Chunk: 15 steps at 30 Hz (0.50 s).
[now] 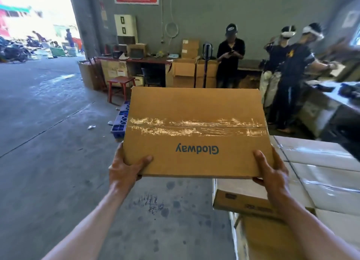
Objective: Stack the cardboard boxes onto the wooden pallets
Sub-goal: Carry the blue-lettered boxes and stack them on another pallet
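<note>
Concrete warehouse floor [48, 142] is stretching out beneath a carried cardboard box [194, 131].
The left hand [126, 170] and right hand [270, 174] are gripping its near corners (thumbs lying on top), holding it in the air near the left edge of the wrapped stack [321, 162].

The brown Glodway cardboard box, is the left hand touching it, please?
Touching: head view shows the left hand gripping the brown Glodway cardboard box, thumb on top.
</note>
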Each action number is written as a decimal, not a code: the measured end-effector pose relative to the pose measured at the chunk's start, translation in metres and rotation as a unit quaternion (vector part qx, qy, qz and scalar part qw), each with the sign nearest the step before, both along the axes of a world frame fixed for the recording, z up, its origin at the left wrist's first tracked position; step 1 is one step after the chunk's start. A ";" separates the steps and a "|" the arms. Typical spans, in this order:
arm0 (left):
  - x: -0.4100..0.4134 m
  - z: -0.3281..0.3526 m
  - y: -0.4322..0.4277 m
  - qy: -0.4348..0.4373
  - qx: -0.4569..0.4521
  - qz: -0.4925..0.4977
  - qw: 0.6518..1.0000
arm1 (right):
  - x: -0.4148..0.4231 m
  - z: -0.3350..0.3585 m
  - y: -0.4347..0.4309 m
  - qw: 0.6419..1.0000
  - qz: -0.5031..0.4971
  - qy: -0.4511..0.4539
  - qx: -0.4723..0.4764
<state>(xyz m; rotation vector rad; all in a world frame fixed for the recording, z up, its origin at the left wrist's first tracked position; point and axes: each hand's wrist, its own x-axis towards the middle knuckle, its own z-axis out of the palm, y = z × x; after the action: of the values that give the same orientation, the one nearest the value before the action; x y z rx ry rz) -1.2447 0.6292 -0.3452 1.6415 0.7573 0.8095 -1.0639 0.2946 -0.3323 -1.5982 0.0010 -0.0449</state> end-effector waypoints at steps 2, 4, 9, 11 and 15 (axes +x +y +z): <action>0.005 0.003 -0.037 0.000 0.006 -0.022 1.000 | -0.011 0.001 -0.048 0.999 -0.023 -0.005 -0.032; 0.005 0.002 -0.077 0.004 0.014 -0.042 0.999 | -0.023 -0.001 -0.097 0.998 -0.043 -0.003 -0.046; -0.019 -0.014 -0.173 0.041 0.004 -0.078 0.996 | -0.043 -0.037 -0.229 0.991 -0.085 0.017 -0.105; -0.033 -0.019 -0.210 0.058 0.003 -0.094 0.994 | -0.069 -0.043 -0.267 0.989 -0.104 0.030 -0.105; -0.060 -0.036 -0.263 0.095 0.002 -0.119 0.988 | -0.128 -0.035 -0.310 0.984 -0.113 0.065 -0.118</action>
<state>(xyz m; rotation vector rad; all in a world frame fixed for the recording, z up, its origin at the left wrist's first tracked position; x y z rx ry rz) -1.3047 0.3663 -0.3815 1.7907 0.6738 0.4893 -1.1921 -0.0153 -0.3673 -1.8304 0.2874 -0.1213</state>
